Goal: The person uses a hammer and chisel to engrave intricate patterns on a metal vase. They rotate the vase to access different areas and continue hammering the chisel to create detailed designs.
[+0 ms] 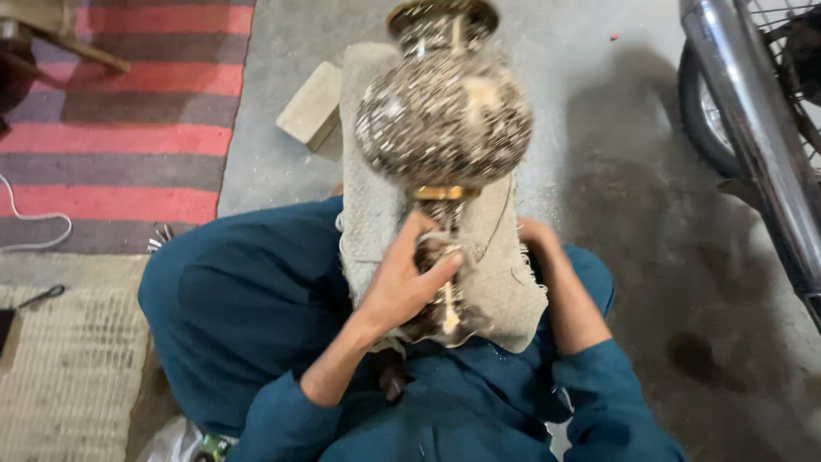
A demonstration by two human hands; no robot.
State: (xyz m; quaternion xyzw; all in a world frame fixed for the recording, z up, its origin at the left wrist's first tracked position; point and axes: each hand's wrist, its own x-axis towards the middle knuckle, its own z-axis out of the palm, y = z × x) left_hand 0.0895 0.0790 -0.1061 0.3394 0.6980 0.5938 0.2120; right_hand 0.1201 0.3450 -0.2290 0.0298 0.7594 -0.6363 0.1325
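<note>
I noted the left hand (pixel 409 278) clamped round the vase (pixel 445 120) stem, steadying it; right hand (pixel 537 235) beside the stem, on the cloth (pixel 505 282), grip unclear.

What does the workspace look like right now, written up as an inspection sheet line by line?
Surface: grey concrete floor, dusty, with a dark stain.
Job's things: patterned metal vase lying on beige cloth across the lap.
Clutter: wooden block; small tools by the knee.
Hands: left hand grips the vase's stem; right hand rests at the cloth's edge.
Cables: white cable on the striped rug.
Surroundings: two-wheeler's wheel at right; woven mat.
</note>
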